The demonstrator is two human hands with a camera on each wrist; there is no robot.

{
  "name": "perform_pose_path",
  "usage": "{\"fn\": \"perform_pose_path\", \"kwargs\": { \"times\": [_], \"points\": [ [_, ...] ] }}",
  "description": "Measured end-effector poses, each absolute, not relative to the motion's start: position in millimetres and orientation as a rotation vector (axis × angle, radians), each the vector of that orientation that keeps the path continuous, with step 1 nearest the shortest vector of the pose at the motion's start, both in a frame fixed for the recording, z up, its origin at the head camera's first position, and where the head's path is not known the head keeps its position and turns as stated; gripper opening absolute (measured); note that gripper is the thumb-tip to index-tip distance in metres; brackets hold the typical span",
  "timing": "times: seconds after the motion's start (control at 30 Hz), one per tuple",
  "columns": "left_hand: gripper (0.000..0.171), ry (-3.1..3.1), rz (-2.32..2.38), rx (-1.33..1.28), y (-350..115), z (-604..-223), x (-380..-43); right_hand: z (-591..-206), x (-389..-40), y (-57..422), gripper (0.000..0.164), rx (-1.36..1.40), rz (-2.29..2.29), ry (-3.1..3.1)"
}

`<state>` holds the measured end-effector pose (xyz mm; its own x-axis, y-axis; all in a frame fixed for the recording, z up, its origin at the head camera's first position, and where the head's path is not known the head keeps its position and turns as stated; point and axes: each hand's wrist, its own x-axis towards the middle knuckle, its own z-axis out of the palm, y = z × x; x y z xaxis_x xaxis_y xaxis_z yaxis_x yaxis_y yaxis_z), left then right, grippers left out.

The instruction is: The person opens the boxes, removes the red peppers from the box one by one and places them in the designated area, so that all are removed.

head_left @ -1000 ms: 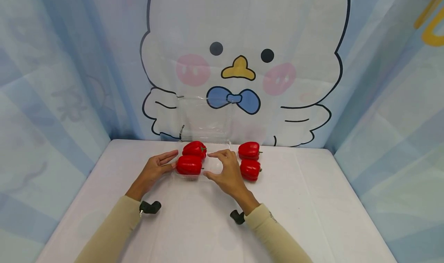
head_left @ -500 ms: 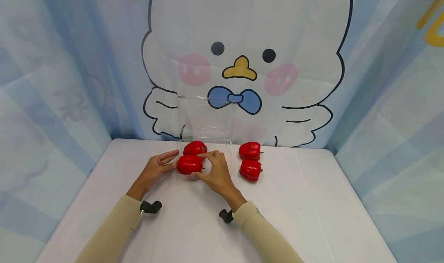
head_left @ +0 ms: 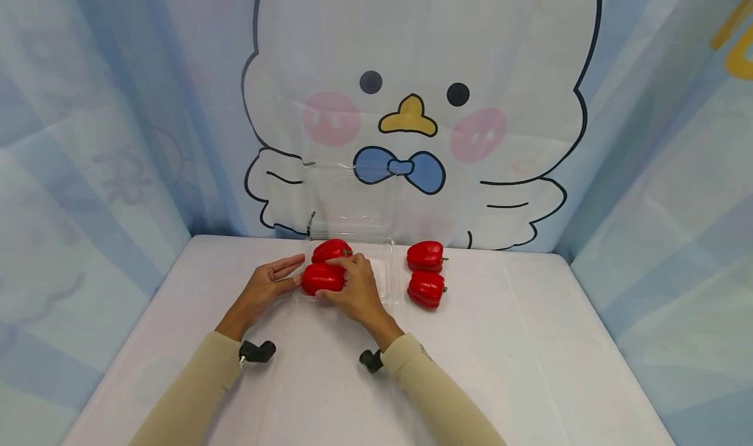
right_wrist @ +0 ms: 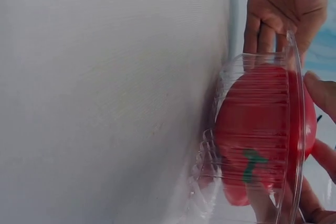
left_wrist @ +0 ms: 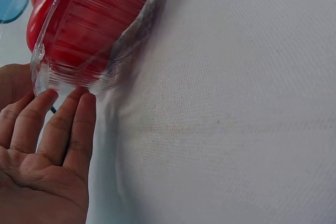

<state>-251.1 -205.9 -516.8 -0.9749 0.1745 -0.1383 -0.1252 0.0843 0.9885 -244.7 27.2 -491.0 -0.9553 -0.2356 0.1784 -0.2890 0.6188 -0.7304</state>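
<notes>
- The box [head_left: 381,279] is on the white table [head_left: 506,367]; it is of clear plastic, and its lid [head_left: 353,201] stands raised at the back, before the curtain [head_left: 518,47].
- The front pepper [head_left: 321,280] lies inside the box, in the left part, on its side.
- The right hand [head_left: 357,291] holds this pepper, with fingers on its far side and thumb on its near side.
- The left hand [head_left: 261,293] has its fingers extended and holds nothing; its fingertips are at the left wall of the box.
- The two hands are apart, with the front pepper between them.
- The back pepper [head_left: 329,250] lies just behind the front one, also in the box.
- Two other red peppers [head_left: 426,289] lie on the table, to the right of the box, one behind the other.
</notes>
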Motion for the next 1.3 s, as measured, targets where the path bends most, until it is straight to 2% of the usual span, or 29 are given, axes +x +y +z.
{"fn": "perform_pose_path", "kwargs": {
  "times": [0.5, 1.03, 1.3],
  "points": [
    [0.063, 2.134, 2.000, 0.081, -202, -511, -247, -482, -250, 21, 0.064, 0.360, 1.293, -2.824],
    [0.063, 2.153, 1.981, 0.075, -202, -510, -246, -489, -250, 22, 0.061, 0.287, 1.401, -2.739],
    [0.063, 2.183, 1.955, 0.045, -203, -509, -246, -477, -247, 25, 0.061, 0.284, 1.440, -2.722]
  ]
}}
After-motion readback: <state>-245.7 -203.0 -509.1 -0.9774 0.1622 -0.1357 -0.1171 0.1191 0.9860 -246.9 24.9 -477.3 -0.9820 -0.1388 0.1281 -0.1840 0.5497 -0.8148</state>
